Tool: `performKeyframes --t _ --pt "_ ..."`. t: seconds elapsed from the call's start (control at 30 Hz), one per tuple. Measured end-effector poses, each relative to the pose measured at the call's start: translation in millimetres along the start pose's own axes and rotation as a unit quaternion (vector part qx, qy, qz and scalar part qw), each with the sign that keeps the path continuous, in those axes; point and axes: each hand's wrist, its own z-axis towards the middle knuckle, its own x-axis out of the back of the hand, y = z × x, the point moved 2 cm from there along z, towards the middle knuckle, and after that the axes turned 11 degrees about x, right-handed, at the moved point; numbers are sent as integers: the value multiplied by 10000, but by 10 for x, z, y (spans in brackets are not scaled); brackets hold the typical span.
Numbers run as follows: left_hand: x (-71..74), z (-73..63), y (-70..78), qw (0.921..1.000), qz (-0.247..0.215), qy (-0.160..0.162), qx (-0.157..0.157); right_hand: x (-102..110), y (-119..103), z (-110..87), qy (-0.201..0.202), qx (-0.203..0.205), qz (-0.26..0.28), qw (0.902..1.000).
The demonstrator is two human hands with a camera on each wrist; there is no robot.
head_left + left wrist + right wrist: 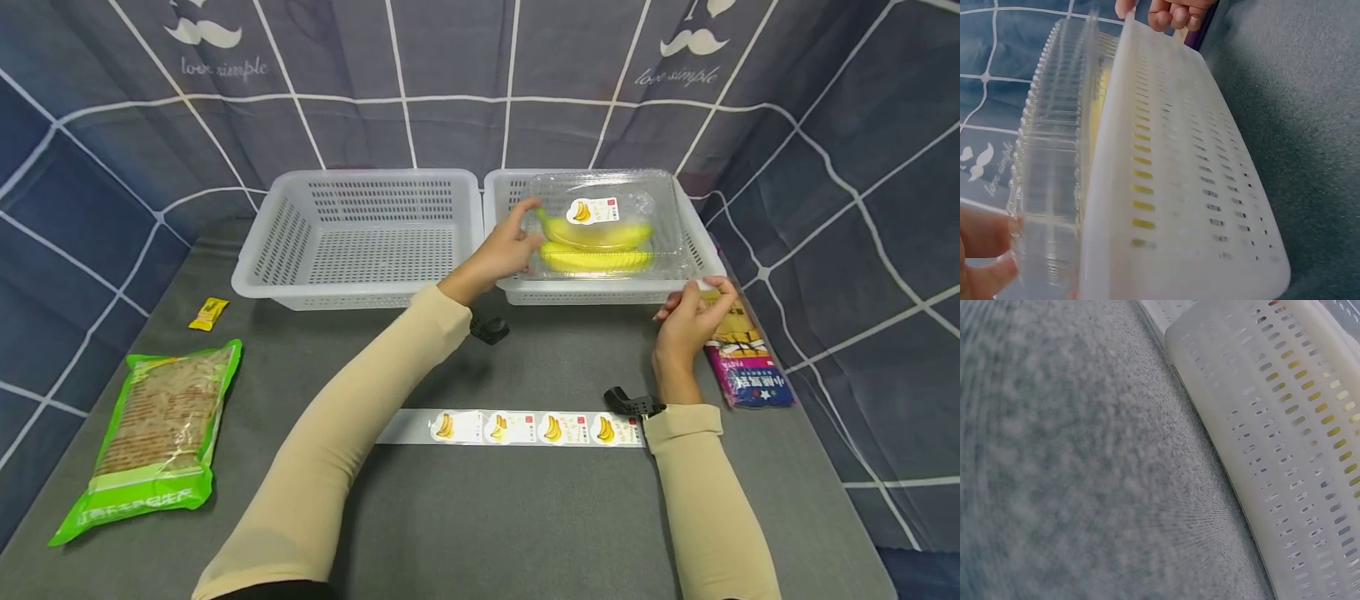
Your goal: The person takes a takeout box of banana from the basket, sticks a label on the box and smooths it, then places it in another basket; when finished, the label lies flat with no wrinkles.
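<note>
A clear plastic clamshell box [660, 225] with yellow bananas [596, 258] inside sits in the right white basket [585, 293], its top above the rim. A banana-picture label [592, 211] is on its lid. My left hand [502, 254] holds the left end of the box, its fingertips [988, 234] against the clear edge in the left wrist view. With thumb above and fingers curled below, my right hand [686, 325] grips the basket's front right corner. The right wrist view shows the basket's slotted wall [1272, 437], but no fingers.
Another white basket [360, 296] stands on the left. A strip of banana labels [517, 427] lies in front. A green-edged bag [161, 417] and small yellow packet [208, 314] are at left. A purple-and-yellow packet [750, 367] lies right, near the curtain [847, 250].
</note>
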Motion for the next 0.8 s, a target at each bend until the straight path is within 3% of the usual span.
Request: performKeyframes --t 0.27,0.47,0.63,0.8 --pt "-70 227 6 9977 194 107 640 -2 -2 -6 -40 -15 -69 10000" --pt "-154 300 -19 9945 416 209 934 -10 -1 -5 -42 8 -10 10000" --pt "-207 347 -32 9867 1065 354 1174 -17 2 -3 -47 14 28 10000" --pt "-245 387 -31 9719 1871 244 1407 -19 2 0 -36 56 15 10000"
